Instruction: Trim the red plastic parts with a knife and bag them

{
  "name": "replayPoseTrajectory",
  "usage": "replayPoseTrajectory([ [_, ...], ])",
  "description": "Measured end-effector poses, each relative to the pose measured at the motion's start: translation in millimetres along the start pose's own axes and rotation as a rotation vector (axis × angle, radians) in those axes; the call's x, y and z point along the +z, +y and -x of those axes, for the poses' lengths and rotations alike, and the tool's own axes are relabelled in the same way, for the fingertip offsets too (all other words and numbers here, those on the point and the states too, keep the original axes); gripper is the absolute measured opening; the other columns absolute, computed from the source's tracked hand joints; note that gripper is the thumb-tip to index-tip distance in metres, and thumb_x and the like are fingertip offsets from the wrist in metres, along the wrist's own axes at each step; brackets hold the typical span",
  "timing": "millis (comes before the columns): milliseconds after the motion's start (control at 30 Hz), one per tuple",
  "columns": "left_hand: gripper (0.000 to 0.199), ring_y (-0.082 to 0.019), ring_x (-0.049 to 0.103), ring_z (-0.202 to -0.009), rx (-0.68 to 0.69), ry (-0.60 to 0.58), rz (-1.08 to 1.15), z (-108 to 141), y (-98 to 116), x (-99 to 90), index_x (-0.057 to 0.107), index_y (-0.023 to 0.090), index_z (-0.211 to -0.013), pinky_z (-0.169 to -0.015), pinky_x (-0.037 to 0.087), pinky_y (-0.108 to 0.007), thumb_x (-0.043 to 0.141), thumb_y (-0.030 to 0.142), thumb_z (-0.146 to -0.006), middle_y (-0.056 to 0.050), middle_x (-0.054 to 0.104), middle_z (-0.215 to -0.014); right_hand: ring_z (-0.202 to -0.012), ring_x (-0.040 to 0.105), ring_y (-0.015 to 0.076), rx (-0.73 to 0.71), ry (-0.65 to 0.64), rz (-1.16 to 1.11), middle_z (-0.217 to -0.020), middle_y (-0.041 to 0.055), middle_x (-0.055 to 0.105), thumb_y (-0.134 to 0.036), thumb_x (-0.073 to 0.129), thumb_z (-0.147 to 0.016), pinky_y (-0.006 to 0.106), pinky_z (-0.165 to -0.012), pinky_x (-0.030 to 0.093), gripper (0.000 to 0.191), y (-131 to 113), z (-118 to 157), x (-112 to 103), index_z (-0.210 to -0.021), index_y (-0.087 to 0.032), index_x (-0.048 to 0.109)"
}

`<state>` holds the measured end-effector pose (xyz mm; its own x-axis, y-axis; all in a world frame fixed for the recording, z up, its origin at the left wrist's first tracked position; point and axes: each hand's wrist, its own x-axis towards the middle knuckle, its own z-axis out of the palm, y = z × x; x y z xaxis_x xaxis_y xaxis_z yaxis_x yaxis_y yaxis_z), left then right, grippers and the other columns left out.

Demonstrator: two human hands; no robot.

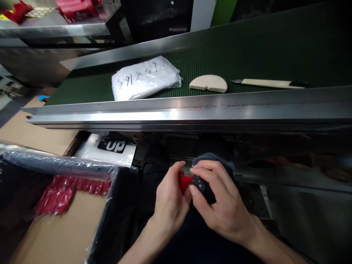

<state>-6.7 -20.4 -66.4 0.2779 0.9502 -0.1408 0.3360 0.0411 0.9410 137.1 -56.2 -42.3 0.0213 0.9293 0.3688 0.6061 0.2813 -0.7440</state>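
Note:
My left hand (172,194) is closed around a small red plastic part (185,182), low in front of my lap. Most of the part is hidden by the fingers. Just to its right, my right hand (220,198) has its fingers bent in a pinch on a clear plastic bag (198,183) at the end of the red part. How far the bag covers the part cannot be made out. Above both hands, on the green conveyor belt, lie a white pack of bags (145,79) with handwriting, a beige half-round piece (209,83) and a light-handled craft knife (269,83).
A metal rail (170,112) edges the green belt (82,86) between it and my hands. At the left, a lined box (112,205) holds several bagged red parts (63,194) in a row over cardboard. Red pieces (79,9) sit on a bench at upper left.

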Motion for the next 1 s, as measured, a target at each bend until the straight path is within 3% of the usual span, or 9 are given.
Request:
replayPoseTrajectory([
  [100,0.050,-0.022,0.060,-0.086,0.127,-0.063,-0.102,5.1,-3.6,-3.7,0.054,0.027,-0.127,-0.080,0.046,-0.034,0.064,0.017,-0.080,-0.005,0.064,-0.098,-0.084,0.056,0.0159,0.043,-0.191,-0.008,-0.090,0.0045,0.060,-0.020,0.056,-0.093,0.032,-0.076,0.048,0.011,-6.6,-6.8,-8.1,-0.101,-0.015,0.062],
  [167,0.050,-0.023,0.060,-0.088,0.167,-0.058,-0.142,4.9,-6.1,-5.8,0.055,0.026,-0.127,-0.083,0.045,-0.036,0.063,0.015,-0.078,-0.006,0.064,-0.097,-0.072,0.057,0.0117,0.092,-0.275,-0.129,-0.079,0.0003,0.061,-0.019,0.052,-0.096,0.027,-0.067,0.048,0.013,-8.3,-7.8,-16.2,-0.091,-0.019,0.063],
  [233,0.053,-0.023,0.059,-0.091,0.156,-0.007,-0.159,-0.3,-9.3,-7.8,0.053,0.025,-0.127,-0.086,0.043,-0.036,0.064,0.015,-0.077,-0.006,0.063,-0.101,-0.072,0.060,0.0102,0.128,-0.165,-0.177,-0.083,-0.0009,0.064,-0.017,0.053,-0.095,0.024,-0.065,0.049,0.012,-7.4,-1.8,-27.5,-0.092,-0.022,0.064],
  [300,0.051,-0.022,0.058,-0.090,0.092,0.070,-0.145,-10.2,-13.1,-11.2,0.050,0.022,-0.125,-0.085,0.043,-0.034,0.064,0.017,-0.077,-0.005,0.061,-0.098,-0.075,0.063,0.0105,0.188,0.068,-0.092,-0.091,-0.0014,0.067,-0.016,0.059,-0.092,0.023,-0.069,0.052,0.013,-4.6,11.1,-41.5,-0.098,-0.025,0.066],
  [367,0.030,-0.018,0.056,-0.077,-0.011,0.115,-0.099,-22.3,-16.6,-16.3,0.054,0.019,-0.109,-0.074,0.043,-0.030,0.062,0.021,-0.080,-0.002,0.059,-0.085,-0.078,0.065,0.0116,0.207,0.250,0.070,-0.098,-0.0013,0.068,-0.016,0.065,-0.088,0.022,-0.071,0.052,0.019,-1.4,26.8,-54.6,-0.103,-0.028,0.068],
  [433,0.012,-0.015,0.052,-0.066,-0.113,0.112,-0.032,-33.0,-18.4,-22.3,0.056,0.018,-0.087,-0.062,0.040,-0.026,0.062,0.028,-0.082,0.001,0.056,-0.073,-0.081,0.066,0.0127,0.090,0.270,0.224,-0.100,-0.0006,0.069,-0.016,0.068,-0.084,0.021,-0.071,0.053,0.021,-0.9,39.0,-61.9,-0.103,-0.027,0.069],
  [500,0.020,-0.014,0.050,-0.061,-0.185,0.086,0.040,-39.6,-17.4,-26.7,0.057,0.017,-0.075,-0.056,0.038,-0.024,0.064,0.035,-0.081,0.000,0.056,-0.068,-0.079,0.066,0.0141,-0.049,0.196,0.294,-0.093,0.0002,0.069,-0.015,0.067,-0.084,0.024,-0.070,0.054,0.019,-5.3,43.4,-60.2,-0.099,-0.026,0.069],
  [733,0.021,-0.015,0.053,-0.065,-0.250,-0.002,0.213,-33.5,-2.9,-26.2,0.064,0.014,-0.079,-0.060,0.041,-0.023,0.066,0.035,-0.079,-0.003,0.061,-0.071,-0.073,0.068,0.0154,-0.261,0.092,0.333,-0.079,0.0052,0.071,-0.004,0.064,-0.083,0.030,-0.071,0.055,0.016,-20.8,23.2,-32.4,-0.094,-0.014,0.069],
  [1000,0.015,-0.016,0.056,-0.076,-0.168,0.013,0.236,-16.1,-10.1,-24.1,0.066,0.017,-0.087,-0.070,0.043,-0.025,0.063,0.032,-0.086,-0.002,0.064,-0.082,-0.082,0.070,0.0192,-0.311,0.005,0.394,-0.087,0.0084,0.072,-0.003,0.065,-0.082,0.032,-0.072,0.055,0.022,-9.4,25.8,-35.8,-0.101,-0.013,0.070],
])
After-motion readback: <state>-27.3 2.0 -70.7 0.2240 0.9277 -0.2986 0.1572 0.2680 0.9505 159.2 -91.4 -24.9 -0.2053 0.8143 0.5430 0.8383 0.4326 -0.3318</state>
